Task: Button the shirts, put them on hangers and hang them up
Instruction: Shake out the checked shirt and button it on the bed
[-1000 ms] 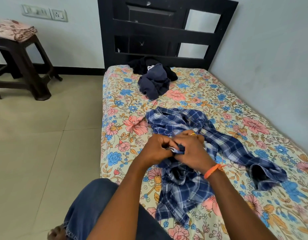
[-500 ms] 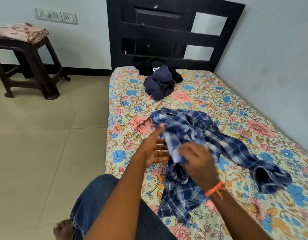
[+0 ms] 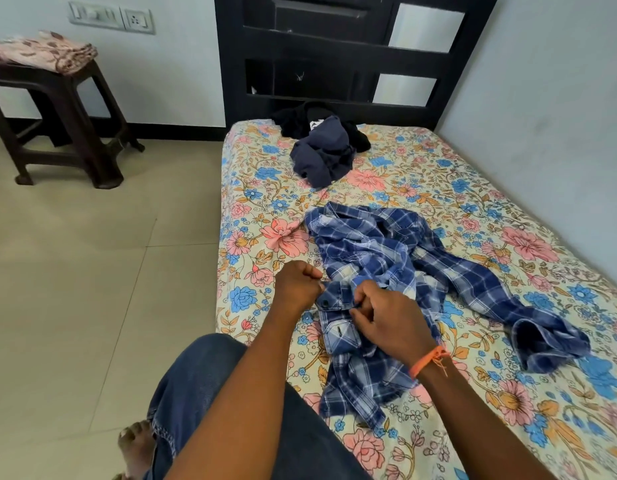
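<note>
While the left hand (image 3: 297, 285) is curled at the edge of the blue plaid shirt (image 3: 379, 271), apparently pinching it, the right hand (image 3: 386, 320) pinches its buttoned front strip. Crumpled, with one sleeve trailing right, the shirt lies on the floral bedsheet (image 3: 473, 209). Dark clothes (image 3: 320, 147) sit near the black headboard (image 3: 338, 53); a stool (image 3: 64, 109) carrying folded cloth (image 3: 40, 53) stands on the tiled floor.

We see soft woven cloth, matt, on the plaid shirt (image 3: 386, 258) w/ a dark glossy button (image 3: 325, 303). Bed sheet (image 3: 473, 209): matt printed cotton-like cloth. Headboard (image 3: 334, 53): dark wood, semi-gloss. Floor (image 3: 75, 271): smooth tile. Stool (image 3: 71, 109): moulded plastic.
</note>
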A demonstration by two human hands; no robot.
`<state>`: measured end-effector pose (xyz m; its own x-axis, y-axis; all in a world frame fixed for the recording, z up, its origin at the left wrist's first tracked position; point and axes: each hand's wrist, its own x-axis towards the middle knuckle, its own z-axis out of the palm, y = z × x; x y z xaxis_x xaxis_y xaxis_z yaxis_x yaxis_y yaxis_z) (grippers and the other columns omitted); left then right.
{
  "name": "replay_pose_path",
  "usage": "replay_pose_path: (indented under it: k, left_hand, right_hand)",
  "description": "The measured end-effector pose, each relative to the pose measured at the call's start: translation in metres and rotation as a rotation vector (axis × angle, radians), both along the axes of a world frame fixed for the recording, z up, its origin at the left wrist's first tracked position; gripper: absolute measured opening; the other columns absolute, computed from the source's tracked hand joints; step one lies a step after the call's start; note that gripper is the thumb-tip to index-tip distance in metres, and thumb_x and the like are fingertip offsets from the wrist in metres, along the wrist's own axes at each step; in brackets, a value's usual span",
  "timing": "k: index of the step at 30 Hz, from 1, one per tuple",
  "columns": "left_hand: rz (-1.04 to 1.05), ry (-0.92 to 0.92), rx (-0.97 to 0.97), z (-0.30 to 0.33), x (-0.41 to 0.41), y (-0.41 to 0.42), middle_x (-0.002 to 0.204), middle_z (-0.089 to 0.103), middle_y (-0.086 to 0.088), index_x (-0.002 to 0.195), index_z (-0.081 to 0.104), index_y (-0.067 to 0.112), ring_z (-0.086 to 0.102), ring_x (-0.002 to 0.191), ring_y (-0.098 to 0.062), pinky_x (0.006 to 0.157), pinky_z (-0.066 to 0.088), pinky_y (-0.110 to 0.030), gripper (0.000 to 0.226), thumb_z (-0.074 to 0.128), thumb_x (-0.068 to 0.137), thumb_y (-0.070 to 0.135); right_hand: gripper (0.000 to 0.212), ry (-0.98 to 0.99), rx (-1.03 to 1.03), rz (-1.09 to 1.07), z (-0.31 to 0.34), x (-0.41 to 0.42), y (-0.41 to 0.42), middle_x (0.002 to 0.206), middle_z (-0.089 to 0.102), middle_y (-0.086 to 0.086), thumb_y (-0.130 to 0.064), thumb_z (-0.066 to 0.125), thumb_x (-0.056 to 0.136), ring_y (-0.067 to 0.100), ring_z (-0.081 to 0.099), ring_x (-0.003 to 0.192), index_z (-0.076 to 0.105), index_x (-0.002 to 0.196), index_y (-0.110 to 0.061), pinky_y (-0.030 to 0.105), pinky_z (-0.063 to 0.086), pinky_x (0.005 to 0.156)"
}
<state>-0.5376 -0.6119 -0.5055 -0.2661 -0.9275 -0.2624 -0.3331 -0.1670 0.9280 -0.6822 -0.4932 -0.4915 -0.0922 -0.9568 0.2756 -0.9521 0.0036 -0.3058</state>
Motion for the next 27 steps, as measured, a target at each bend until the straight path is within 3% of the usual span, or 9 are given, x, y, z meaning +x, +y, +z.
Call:
replay_pose_path:
  k: [2,4,6,10,14,16,19,23,27]
  left_hand:
    - [-0.009,0.007,-0.036,-0.001,-0.001,-0.001,0.08,0.066,-0.004,0.082,0.063,0.014,0.065,0.078,-0.019,0.07,0.058,-0.031,0.022,0.074,0.078,-0.005]
    - [-0.032,0.033,-0.04,0.0,-0.002,-0.001,0.082,0.067,-0.005,0.088,0.064,0.011,0.065,0.077,-0.017,0.065,0.056,-0.027,0.023,0.074,0.076,-0.007]
    - [-0.062,0.033,-0.059,0.0,-0.003,-0.001,0.084,0.067,-0.003,0.093,0.065,0.009,0.064,0.078,-0.015,0.063,0.053,-0.023,0.029,0.071,0.074,-0.011]
    - [-0.074,-0.014,-0.049,-0.004,-0.006,0.0,0.089,0.066,-0.002,0.097,0.064,0.01,0.065,0.087,-0.02,0.074,0.057,-0.033,0.03,0.069,0.076,-0.01]
    - [-0.138,-0.358,-0.081,-0.012,-0.005,0.008,0.089,0.066,-0.008,0.09,0.065,0.003,0.067,0.087,-0.023,0.07,0.056,-0.03,0.014,0.072,0.078,0.004]
    - [-0.243,-0.472,-0.064,-0.014,-0.005,0.017,0.083,0.063,-0.01,0.087,0.062,0.001,0.066,0.081,-0.023,0.058,0.049,-0.028,0.032,0.08,0.075,0.025]
    - [-0.286,-0.43,-0.026,-0.015,-0.01,0.024,0.079,0.062,-0.011,0.082,0.057,0.006,0.069,0.083,-0.028,0.059,0.048,-0.03,0.04,0.086,0.069,0.03]
    - [-0.259,-0.28,0.009,-0.017,-0.01,0.022,0.08,0.071,-0.009,0.078,0.068,0.007,0.067,0.072,-0.02,0.072,0.056,-0.034,0.018,0.085,0.072,0.01]
    - [-0.292,-0.172,-0.123,-0.015,-0.007,0.02,0.073,0.07,0.0,0.079,0.073,0.01,0.072,0.072,-0.017,0.065,0.055,-0.022,0.005,0.076,0.082,0.007]
  right_hand:
    - [0.026,0.124,-0.145,0.056,0.003,0.005,-0.002,0.062,0.055,-0.01,-0.021,0.081,0.078,0.009,0.049,0.052,0.056,0.085,-0.019,0.027,0.046,0.048]
    - [0.03,0.256,-0.236,0.11,-0.001,0.01,-0.009,0.084,0.061,-0.003,-0.014,0.077,0.073,0.017,0.055,0.076,0.061,0.098,-0.017,0.034,0.047,0.067]
    - [0.047,0.347,-0.14,0.165,-0.01,0.01,-0.02,0.105,0.061,0.0,-0.009,0.069,0.071,0.024,0.054,0.098,0.062,0.117,-0.017,0.041,0.044,0.082]
    - [0.042,0.385,0.064,0.139,-0.033,-0.004,-0.034,0.095,0.062,0.002,-0.013,0.078,0.069,0.028,0.06,0.089,0.069,0.109,-0.015,0.039,0.049,0.072]
    - [0.029,0.217,0.057,0.034,-0.048,-0.009,-0.038,0.096,0.061,0.002,-0.018,0.077,0.078,0.025,0.061,0.084,0.07,0.106,-0.014,0.039,0.054,0.067]
    - [0.024,0.169,0.021,0.029,-0.055,-0.009,-0.038,0.096,0.061,0.001,-0.019,0.073,0.083,0.023,0.06,0.083,0.071,0.107,-0.015,0.04,0.055,0.066]
    - [0.021,0.067,-0.034,0.015,-0.064,-0.012,-0.035,0.094,0.061,0.001,-0.017,0.073,0.084,0.022,0.057,0.082,0.073,0.105,-0.016,0.041,0.052,0.064]
    - [0.022,-0.08,-0.104,0.024,-0.065,-0.013,-0.026,0.092,0.064,0.003,-0.008,0.077,0.08,0.02,0.056,0.083,0.076,0.102,-0.009,0.035,0.05,0.069]
    - [0.017,-0.343,0.013,0.005,-0.056,-0.014,-0.02,0.098,0.068,-0.003,-0.01,0.071,0.085,0.011,0.06,0.091,0.078,0.099,-0.014,0.025,0.048,0.08]
